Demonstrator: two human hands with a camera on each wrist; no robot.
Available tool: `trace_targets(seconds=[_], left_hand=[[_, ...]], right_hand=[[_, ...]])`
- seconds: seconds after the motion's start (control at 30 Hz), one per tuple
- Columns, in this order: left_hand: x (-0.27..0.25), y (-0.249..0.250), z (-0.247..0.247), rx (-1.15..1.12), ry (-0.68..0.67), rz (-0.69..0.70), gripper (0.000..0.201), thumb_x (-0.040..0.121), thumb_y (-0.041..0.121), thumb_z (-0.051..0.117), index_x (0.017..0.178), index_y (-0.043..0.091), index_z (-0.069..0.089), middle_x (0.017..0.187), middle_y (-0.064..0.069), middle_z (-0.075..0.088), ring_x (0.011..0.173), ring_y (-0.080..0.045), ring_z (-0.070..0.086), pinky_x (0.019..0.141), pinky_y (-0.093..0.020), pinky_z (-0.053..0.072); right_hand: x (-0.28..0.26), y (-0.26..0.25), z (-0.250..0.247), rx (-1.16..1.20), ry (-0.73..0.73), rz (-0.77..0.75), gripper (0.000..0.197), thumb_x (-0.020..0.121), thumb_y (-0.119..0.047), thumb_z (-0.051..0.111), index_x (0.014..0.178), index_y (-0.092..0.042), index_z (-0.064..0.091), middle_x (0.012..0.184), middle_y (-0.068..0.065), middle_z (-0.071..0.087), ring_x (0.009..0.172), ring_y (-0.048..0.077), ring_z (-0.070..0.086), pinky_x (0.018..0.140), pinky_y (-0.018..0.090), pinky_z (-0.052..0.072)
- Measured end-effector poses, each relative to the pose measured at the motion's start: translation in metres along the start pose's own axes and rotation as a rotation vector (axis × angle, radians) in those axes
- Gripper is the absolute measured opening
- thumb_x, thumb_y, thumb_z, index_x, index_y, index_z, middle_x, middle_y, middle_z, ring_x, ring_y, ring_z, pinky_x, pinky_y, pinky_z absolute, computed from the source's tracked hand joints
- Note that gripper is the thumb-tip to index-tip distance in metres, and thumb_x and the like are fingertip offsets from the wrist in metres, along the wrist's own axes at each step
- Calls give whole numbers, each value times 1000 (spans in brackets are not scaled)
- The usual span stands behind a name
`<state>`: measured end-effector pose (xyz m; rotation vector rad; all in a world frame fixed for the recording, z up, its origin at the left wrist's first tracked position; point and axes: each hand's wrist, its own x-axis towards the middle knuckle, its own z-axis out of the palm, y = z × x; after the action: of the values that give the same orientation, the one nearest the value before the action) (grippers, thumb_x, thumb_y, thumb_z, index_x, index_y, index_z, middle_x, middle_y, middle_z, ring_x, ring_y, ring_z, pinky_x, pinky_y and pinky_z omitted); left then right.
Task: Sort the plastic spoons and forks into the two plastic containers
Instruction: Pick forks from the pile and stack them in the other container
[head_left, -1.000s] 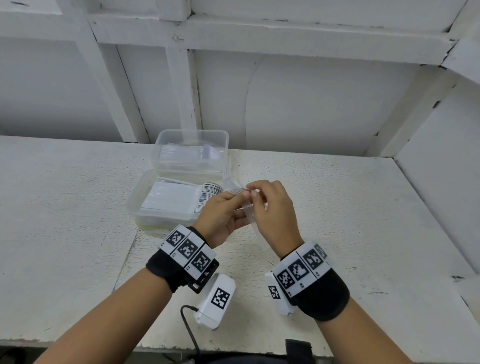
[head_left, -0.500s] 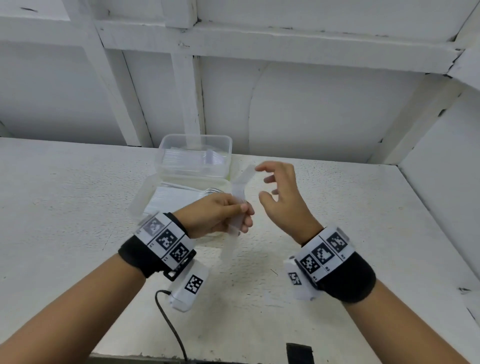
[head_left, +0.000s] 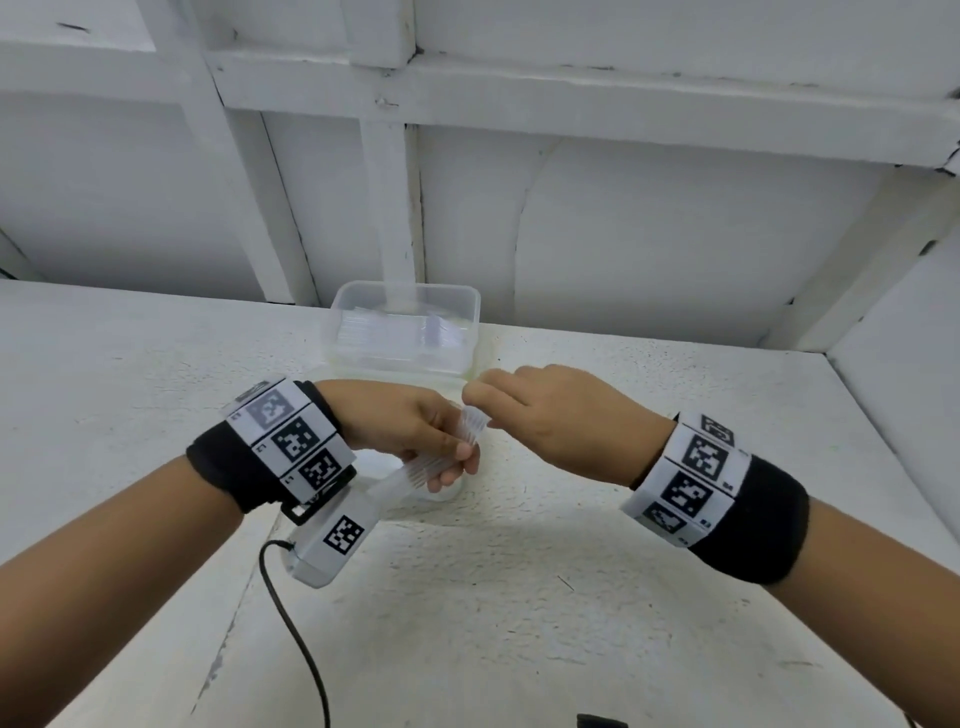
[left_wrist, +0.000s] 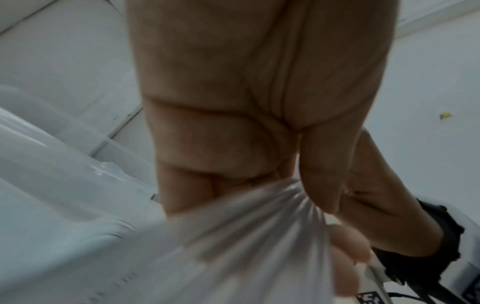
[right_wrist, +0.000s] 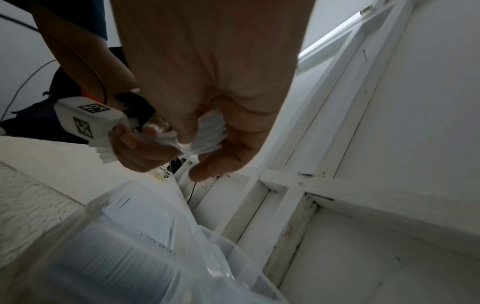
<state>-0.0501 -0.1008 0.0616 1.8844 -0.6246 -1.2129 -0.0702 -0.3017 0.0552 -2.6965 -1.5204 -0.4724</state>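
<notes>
Cutlery stack (head_left: 470, 434) gripped by left hand (head_left: 410, 431); right hand (head_left: 561, 415) seemingly pinching top.

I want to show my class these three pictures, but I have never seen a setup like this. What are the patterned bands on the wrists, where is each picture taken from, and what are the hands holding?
There is no machine here: a person works with bare hands. The black-and-white patterned wristbands are markers, worn with small wrist cameras. One picture comes from a camera on the head, looking down; the other two look along each hand from the wrist. On the white table stand clear plastic containers with stacked white cutlery inside. The left hand grips a bundle of white plastic cutlery; whether spoons or forks is unclear. The right hand pinches the bundle's upper end.
</notes>
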Motion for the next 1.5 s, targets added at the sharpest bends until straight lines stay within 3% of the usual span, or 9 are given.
trace_targets(seconds=[0.1, 0.27, 0.37, 0.47, 0.57, 0.77, 0.93, 1.23, 1.5], left_hand=[[2, -5, -10, 40, -11, 0, 17, 98, 14, 45, 88, 14, 59, 67, 10, 62, 65, -6, 59, 66, -18, 45], [6, -7, -34, 80, 116, -26, 16, 97, 22, 48, 92, 18, 62, 74, 10, 66, 72, -7, 61, 75, -26, 46], [3, -10, -59, 280, 400, -77, 21, 97, 30, 45, 94, 22, 64, 87, 10, 64, 80, -7, 56, 77, -20, 44], [-4, -20, -93, 377, 758, -124, 26, 99, 28, 41, 115, 17, 59, 102, 7, 61, 93, -9, 54, 73, -15, 40], [-3, -34, -130, 529, 964, -198, 28, 99, 22, 40, 116, 10, 59, 107, -4, 61, 95, -18, 53, 77, -23, 36], [23, -75, -170, 788, 750, -359, 35, 98, 12, 34, 125, 9, 56, 132, -8, 50, 115, -28, 51, 98, -35, 39], [41, -87, -170, 825, 588, -417, 42, 98, 3, 28, 138, 6, 41, 143, -8, 38, 125, -23, 45, 99, -21, 28], [47, -90, -173, 813, 563, -442, 47, 97, 1, 28, 142, 10, 37, 145, -5, 33, 128, -21, 41, 104, -24, 28], [46, -93, -174, 836, 599, -420, 46, 94, 5, 36, 139, 14, 43, 142, -9, 29, 134, -26, 27, 111, -31, 22]], right_hand=[[3, 6, 6, 94, -94, 16, 59, 79, 3, 62, 127, -15, 35, 105, 8, 59, 66, 27, 57, 47, 36, 49], [24, 25, 9, 281, -151, 167, 42, 93, -3, 47, 133, -15, 43, 120, 7, 53, 93, 30, 57, 74, 44, 51], [33, 56, 19, 297, -51, 203, 33, 89, -10, 50, 121, -14, 50, 106, 10, 61, 78, 31, 62, 60, 38, 53], [49, 93, 27, 396, -7, 392, 38, 93, -23, 39, 125, -8, 55, 115, 13, 61, 98, 31, 60, 82, 32, 45], [69, 126, 35, 425, 6, 584, 32, 97, -13, 43, 127, -7, 53, 122, 12, 59, 109, 28, 55, 86, 24, 36], [119, 146, 68, 491, -57, 739, 29, 97, -11, 42, 123, -8, 54, 117, 15, 59, 104, 30, 56, 89, 34, 42], [148, 139, 98, 423, -156, 708, 28, 96, -6, 40, 121, -8, 52, 112, 14, 58, 98, 29, 56, 78, 32, 43], [167, 127, 124, 342, -207, 643, 32, 93, -2, 38, 122, -8, 50, 112, 12, 56, 94, 31, 58, 67, 29, 38], [172, 123, 130, 348, -311, 624, 32, 91, 1, 39, 118, -9, 53, 112, 10, 63, 99, 30, 58, 78, 33, 46]])
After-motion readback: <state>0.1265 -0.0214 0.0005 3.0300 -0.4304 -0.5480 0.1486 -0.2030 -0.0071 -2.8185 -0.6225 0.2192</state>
